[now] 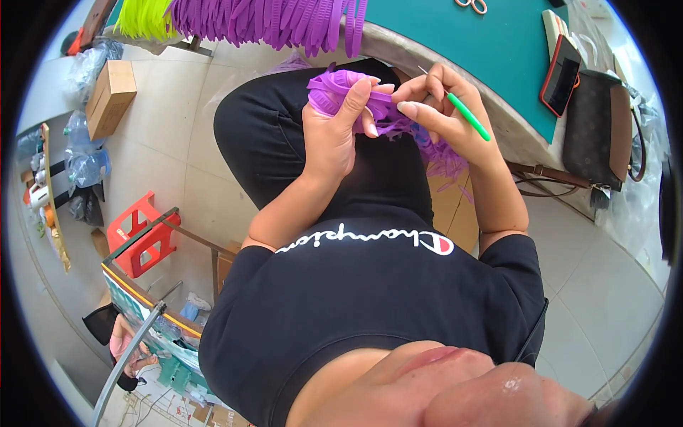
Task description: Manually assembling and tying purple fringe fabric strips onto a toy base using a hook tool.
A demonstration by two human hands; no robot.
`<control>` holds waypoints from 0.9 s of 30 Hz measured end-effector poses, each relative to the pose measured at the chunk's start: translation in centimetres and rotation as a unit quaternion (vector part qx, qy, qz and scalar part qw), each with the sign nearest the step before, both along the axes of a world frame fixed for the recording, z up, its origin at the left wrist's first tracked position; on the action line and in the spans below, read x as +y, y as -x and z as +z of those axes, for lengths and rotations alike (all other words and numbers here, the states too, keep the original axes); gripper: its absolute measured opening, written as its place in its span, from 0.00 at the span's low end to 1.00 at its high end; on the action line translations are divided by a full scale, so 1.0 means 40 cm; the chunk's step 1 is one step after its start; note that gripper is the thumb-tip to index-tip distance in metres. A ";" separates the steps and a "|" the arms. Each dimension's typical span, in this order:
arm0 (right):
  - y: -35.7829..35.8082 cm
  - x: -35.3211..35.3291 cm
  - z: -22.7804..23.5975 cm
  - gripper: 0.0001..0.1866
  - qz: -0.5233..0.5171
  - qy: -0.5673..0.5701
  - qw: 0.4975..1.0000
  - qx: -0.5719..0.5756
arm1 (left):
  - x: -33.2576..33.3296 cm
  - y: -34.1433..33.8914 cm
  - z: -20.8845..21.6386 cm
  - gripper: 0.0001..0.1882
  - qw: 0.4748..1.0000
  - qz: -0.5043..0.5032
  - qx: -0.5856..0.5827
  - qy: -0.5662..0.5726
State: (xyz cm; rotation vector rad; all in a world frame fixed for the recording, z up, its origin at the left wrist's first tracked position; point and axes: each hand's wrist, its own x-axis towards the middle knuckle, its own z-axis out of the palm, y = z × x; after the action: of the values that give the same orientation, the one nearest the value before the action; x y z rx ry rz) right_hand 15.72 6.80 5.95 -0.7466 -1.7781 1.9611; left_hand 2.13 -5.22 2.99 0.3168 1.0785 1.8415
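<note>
My left hand (333, 139) is closed around a bundle of purple rubber-like straps (329, 91), thumb on top, above my lap. One strap sticks out to the right, toward my right fingertips. My right hand (455, 114) grips a slim tool with a bright green handle (468, 117). Its thin metal tip points up and away, beside the index finger. The right thumb and index finger meet at the strap's end; whether they pinch it is hard to tell. Thin purple scraps (445, 158) hang below the right hand, partly hidden by it.
Rows of purple straps (270, 25) and yellow-green straps (142, 18) hang over the edge of the green-topped table (441, 43). On it lie scissors (471, 6) and a phone (560, 77). A brown bag (597, 135) is at right; a red stool (142, 235) stands left. Another person (126, 349) sits farther off.
</note>
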 end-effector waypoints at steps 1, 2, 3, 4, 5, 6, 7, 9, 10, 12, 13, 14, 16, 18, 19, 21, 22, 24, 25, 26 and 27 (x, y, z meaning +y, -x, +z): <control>0.003 -0.001 -0.010 0.17 0.000 0.010 1.000 0.009 | 0.000 -0.002 -0.002 0.11 1.000 -0.001 0.001 0.002; 0.007 -0.001 -0.018 0.18 0.001 0.021 1.000 0.019 | -0.001 -0.002 -0.006 0.10 1.000 0.001 0.001 -0.001; 0.010 -0.001 -0.021 0.18 -0.003 0.032 0.999 0.031 | -0.003 -0.002 -0.010 0.10 1.000 0.004 0.001 -0.004; 0.011 0.002 -0.028 0.18 -0.003 0.033 0.999 0.032 | -0.004 -0.001 -0.013 0.10 1.000 0.004 0.003 -0.002; 0.013 0.005 -0.036 0.18 -0.004 0.052 0.997 0.052 | -0.005 0.002 -0.016 0.10 1.000 0.000 0.000 -0.004; 0.015 0.008 -0.046 0.18 -0.006 0.070 0.995 0.071 | -0.006 0.003 -0.018 0.10 1.000 -0.005 -0.003 -0.006; 0.018 0.010 -0.060 0.18 -0.007 0.070 0.995 0.072 | -0.006 0.003 -0.018 0.10 1.000 -0.006 -0.002 -0.005; 0.028 0.011 -0.082 0.19 0.012 0.036 0.994 0.100 | -0.006 0.005 -0.013 0.10 1.000 -0.012 -0.010 0.000; 0.027 0.012 -0.082 0.19 0.011 0.036 0.994 0.100 | -0.004 0.006 -0.012 0.10 1.000 -0.013 -0.009 0.001; 0.024 0.012 -0.081 0.19 0.047 0.051 0.995 0.070 | -0.003 0.006 -0.013 0.10 1.000 -0.002 -0.003 -0.003; 0.021 0.014 -0.078 0.20 0.032 0.053 0.996 0.060 | -0.001 0.009 -0.016 0.10 1.000 -0.003 -0.004 -0.003; 0.017 0.016 -0.077 0.20 0.031 0.053 0.996 0.060 | 0.001 0.013 -0.022 0.10 1.000 0.002 0.001 -0.009; 0.003 0.019 -0.074 0.20 0.031 0.093 0.993 0.069 | 0.003 0.014 -0.029 0.10 1.000 0.005 0.005 -0.015; -0.015 0.023 -0.066 0.19 0.037 0.067 0.996 0.053 | 0.001 0.012 -0.030 0.10 1.000 -0.005 0.004 0.002; -0.026 0.026 -0.061 0.18 0.044 0.036 0.998 0.034 | 0.001 0.012 -0.032 0.10 1.000 -0.007 0.004 0.003; -0.061 0.045 -0.048 0.15 0.052 -0.050 0.997 -0.036 | -0.002 0.017 -0.039 0.10 1.000 0.008 -0.020 -0.009; -0.076 0.039 -0.034 0.17 -0.005 -0.201 0.974 -0.110 | -0.007 0.023 -0.041 0.10 1.000 0.011 -0.019 -0.008; -0.139 0.067 -0.066 0.22 -0.089 -0.374 0.878 -0.286 | -0.005 0.031 -0.040 0.10 1.000 0.006 -0.021 -0.021; -0.163 0.071 -0.071 0.22 -0.090 -0.374 0.878 -0.286 | -0.006 0.031 -0.043 0.10 1.000 -0.001 -0.022 -0.020; -0.178 0.065 -0.066 0.23 -0.085 -0.354 0.866 -0.342 | -0.005 0.032 -0.041 0.10 1.000 -0.002 -0.021 -0.021; -0.184 0.060 -0.064 0.24 -0.080 -0.333 0.852 -0.396 | -0.006 0.032 -0.040 0.10 0.999 -0.005 -0.028 -0.022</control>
State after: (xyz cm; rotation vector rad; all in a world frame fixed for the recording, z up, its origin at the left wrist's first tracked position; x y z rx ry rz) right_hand 23.08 9.21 3.39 -1.4839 -2.5102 0.7987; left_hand 0.87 -5.44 1.38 0.2943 0.9968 1.8569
